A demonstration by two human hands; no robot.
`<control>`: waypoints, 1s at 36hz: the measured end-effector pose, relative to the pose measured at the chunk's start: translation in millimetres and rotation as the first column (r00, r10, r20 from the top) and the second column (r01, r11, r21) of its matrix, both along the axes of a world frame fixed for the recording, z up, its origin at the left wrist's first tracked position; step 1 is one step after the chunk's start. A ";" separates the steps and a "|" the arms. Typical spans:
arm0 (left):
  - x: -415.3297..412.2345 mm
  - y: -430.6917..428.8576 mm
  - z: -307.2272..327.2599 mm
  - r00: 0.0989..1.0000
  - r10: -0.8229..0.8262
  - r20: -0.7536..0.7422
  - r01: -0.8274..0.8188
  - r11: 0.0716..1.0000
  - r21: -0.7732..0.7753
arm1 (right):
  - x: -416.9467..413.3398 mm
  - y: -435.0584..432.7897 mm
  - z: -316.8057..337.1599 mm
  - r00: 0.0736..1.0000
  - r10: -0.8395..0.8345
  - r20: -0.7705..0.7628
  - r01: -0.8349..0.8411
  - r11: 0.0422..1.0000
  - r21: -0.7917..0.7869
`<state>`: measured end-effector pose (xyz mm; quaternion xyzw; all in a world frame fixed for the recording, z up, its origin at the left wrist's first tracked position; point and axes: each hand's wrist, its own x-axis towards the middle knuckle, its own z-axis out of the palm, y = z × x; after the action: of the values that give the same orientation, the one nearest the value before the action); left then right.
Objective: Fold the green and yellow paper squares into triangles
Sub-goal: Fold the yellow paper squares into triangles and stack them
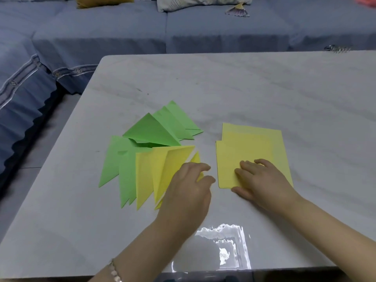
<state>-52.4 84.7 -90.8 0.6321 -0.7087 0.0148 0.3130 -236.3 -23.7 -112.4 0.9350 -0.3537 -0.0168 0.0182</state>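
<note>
1. Blue sofa (122, 27) seating fills the background. Nearer the camera, a pale marble table (244, 88) carries all the paper.
2. From my station I see the right hand (262, 180) lying on the near left part of the yellow squares (250, 139). Its fingers are loosely bent and rest on the top sheet, the thumb is off the near edge on the table, and it grips nothing.
3. The left hand (189, 190) sits just left of that stack, across a narrow strip of bare table. Its thumb and forefinger pinch the right edge of the top yellow triangle (175, 159).
4. The relation I'd steer by: the squares lie directly beneath the right fingers and run away from the camera, tilted slightly rightward. I judge the right hand the nearer one for drawing off the next sheet, and the left would first have to let go.
5. Count of squares: two offset sheets for certain, perhaps a third. I cannot tell what lies beneath them.
6. Count of yellow triangles (146, 176): three, fanned out, with their points toward the camera.
7. Count of green triangles (150, 129): about six, overlapping, lying left of and beyond the yellow ones.
</note>
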 end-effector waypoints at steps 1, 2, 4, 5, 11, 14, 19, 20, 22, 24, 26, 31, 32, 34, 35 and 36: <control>-2.8 1.6 2.5 1.000 -0.029 0.006 0.029 0.999 -0.039 | 0.3 1.1 0.1 1.000 -0.013 -0.007 0.013 1.000 0.015; -4.9 3.0 4.5 0.997 -0.080 0.011 0.081 0.995 -0.066 | 0.7 2.2 1.6 0.999 -0.031 -0.016 0.032 0.999 0.032; -7.5 6.1 4.1 0.969 -0.246 0.008 0.246 0.968 -0.040 | 0.4 2.2 1.9 0.998 -0.061 -0.023 0.062 0.996 0.066; -8.5 7.8 2.0 0.943 -0.333 0.009 0.333 0.943 0.004 | -0.5 1.8 0.7 0.997 -0.077 -0.026 0.079 0.993 0.086; -5.3 9.7 -19.4 0.935 -0.263 0.239 0.187 0.935 0.300 | -3.6 3.1 -6.7 0.987 -0.161 -0.010 0.161 0.975 0.151; 4.6 3.4 -18.9 0.944 -0.101 0.315 -0.009 0.944 0.330 | -1.0 2.5 -6.4 0.985 -0.174 0.017 0.170 0.976 0.137; 37.7 -7.4 -18.1 0.888 0.122 0.444 -0.315 0.864 0.393 | 7.3 3.2 3.7 0.983 -0.184 0.024 0.178 0.972 0.156; 43.6 -9.2 -16.4 0.885 0.142 0.442 -0.344 0.841 0.418 | 9.5 3.4 8.7 0.982 -0.186 0.018 0.181 0.970 0.162; 57.4 -13.0 -14.8 0.892 0.165 0.421 -0.374 0.794 0.479 | 14.1 4.2 15.1 0.988 -0.155 -0.012 0.155 0.975 0.159; 69.1 -14.8 -18.9 0.893 0.169 0.417 -0.394 0.742 0.542 | 17.0 5.4 16.9 0.986 -0.148 -0.078 0.160 0.970 0.181; 79.8 -15.4 -24.5 0.903 0.152 0.402 -0.376 0.733 0.568 | 18.9 7.1 15.9 0.982 -0.162 -0.093 0.178 0.961 0.210; 106.6 -22.0 -26.3 0.934 0.317 0.164 -0.357 0.818 0.452 | 20.1 6.3 5.1 0.971 -0.241 0.008 0.232 0.946 0.227; 109.2 -23.8 -23.0 0.920 0.381 0.095 -0.383 0.816 0.432 | 21.2 6.3 4.2 0.969 -0.248 0.000 0.241 0.939 0.245; 110.7 -26.4 -14.5 0.863 0.499 -0.070 -0.428 0.800 0.421 | 23.4 5.9 6.1 0.966 -0.251 -0.058 0.258 0.931 0.260; 110.6 -28.0 -10.6 0.822 0.549 -0.152 -0.451 0.790 0.415 | 23.7 5.2 5.4 0.972 -0.226 -0.061 0.234 0.944 0.234; 110.8 -29.5 -6.6 0.781 0.582 -0.225 -0.471 0.787 0.399 | 24.4 5.4 7.4 0.976 -0.209 -0.057 0.217 0.948 0.235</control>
<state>58.4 55.2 -97.4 0.8418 -0.4287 -0.1208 0.3048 -211.9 -18.3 -105.0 0.8863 -0.4476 -0.0757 -0.0912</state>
